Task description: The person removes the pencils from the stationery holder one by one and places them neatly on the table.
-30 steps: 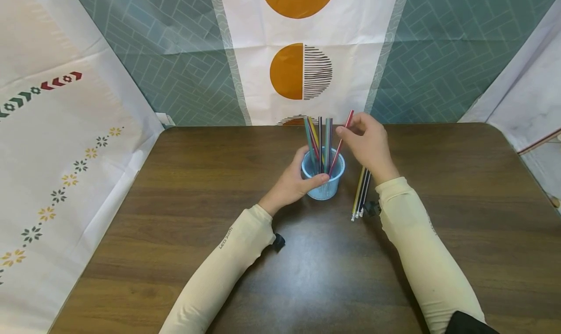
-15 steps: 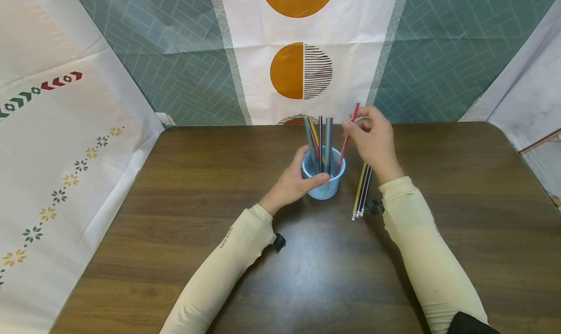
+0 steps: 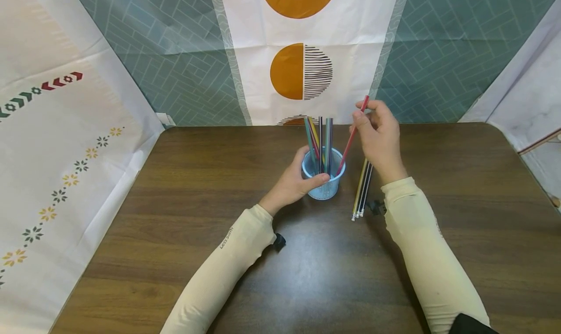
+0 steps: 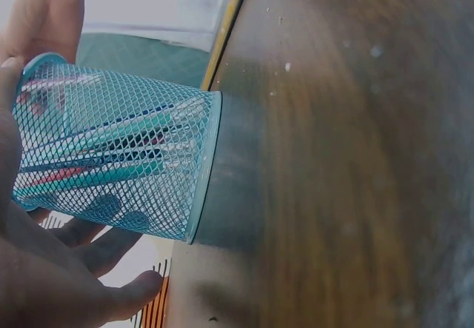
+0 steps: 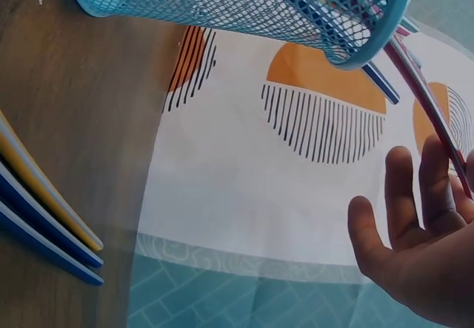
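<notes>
My left hand [image 3: 294, 183] grips a light blue mesh pencil cup [image 3: 324, 192], thumb along its near side and fingers round the far side. The cup stands upright on the table, with several colored pencils [image 3: 329, 134] leaning in it. Up and to the right, my right hand [image 3: 380, 140] pinches a red pencil [image 3: 348, 146] near its upper end. That pencil slants, its lower end still inside the cup's rim, as the right wrist view also shows along the red shaft [image 5: 426, 95]. Through the mesh [image 4: 118, 158], the pencils inside are visible in the left wrist view.
Beside the cup, under my right wrist, yellow and dark blue pencils [image 3: 361, 190] lie together on the brown wooden table [image 3: 210, 178], silver ends toward me. A patterned cloth [image 3: 245, 22] hangs behind the table's far edge. White cloth [image 3: 87, 178] borders the left.
My right hand has moved up and to the right with the red pencil, whose lower end has shifted toward the cup's right side. The left hand and cup have stayed put.
</notes>
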`<state>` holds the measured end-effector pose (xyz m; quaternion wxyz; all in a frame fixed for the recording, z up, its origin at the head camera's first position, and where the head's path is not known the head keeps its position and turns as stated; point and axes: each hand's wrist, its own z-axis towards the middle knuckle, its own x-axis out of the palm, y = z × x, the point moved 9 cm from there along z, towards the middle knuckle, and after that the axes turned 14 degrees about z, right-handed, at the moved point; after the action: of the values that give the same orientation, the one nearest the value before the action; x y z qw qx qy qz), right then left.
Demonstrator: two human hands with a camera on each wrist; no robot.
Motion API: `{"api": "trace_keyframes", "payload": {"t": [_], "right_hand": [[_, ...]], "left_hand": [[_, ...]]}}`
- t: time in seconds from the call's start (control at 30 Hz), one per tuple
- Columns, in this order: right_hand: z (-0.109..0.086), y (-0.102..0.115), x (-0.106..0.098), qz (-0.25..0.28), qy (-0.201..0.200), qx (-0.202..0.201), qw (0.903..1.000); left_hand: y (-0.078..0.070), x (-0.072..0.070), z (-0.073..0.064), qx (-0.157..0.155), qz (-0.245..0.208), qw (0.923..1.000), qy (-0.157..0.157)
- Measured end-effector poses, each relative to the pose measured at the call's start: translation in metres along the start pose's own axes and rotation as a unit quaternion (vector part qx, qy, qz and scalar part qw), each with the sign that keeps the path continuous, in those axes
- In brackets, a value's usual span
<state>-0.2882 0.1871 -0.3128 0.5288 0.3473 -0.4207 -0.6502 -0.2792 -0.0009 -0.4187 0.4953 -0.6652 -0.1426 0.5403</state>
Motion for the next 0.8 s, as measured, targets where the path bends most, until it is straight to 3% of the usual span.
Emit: {"api": "trace_keyframes", "payload": {"t": [0.23, 0.4, 0.8], "right_hand": [[0.001, 0.011, -0.008, 0.016, -0.024, -0.042, 0.9987], [0.002, 0.019, -0.016, 0.066, -0.042, -0.081, 0.9936], [0.006, 0.028, -0.038, 0.144, -0.087, -0.085, 0.9821]], "left_hand": [[0.0, 0.0, -0.001, 0.004, -0.004, 1.0, -0.001], [0.001, 0.001, 0.0, 0.008, -0.011, 0.9999, 0.003], [0.002, 0.0, 0.001, 0.002, -0.006, 1.0, 0.001]]}}
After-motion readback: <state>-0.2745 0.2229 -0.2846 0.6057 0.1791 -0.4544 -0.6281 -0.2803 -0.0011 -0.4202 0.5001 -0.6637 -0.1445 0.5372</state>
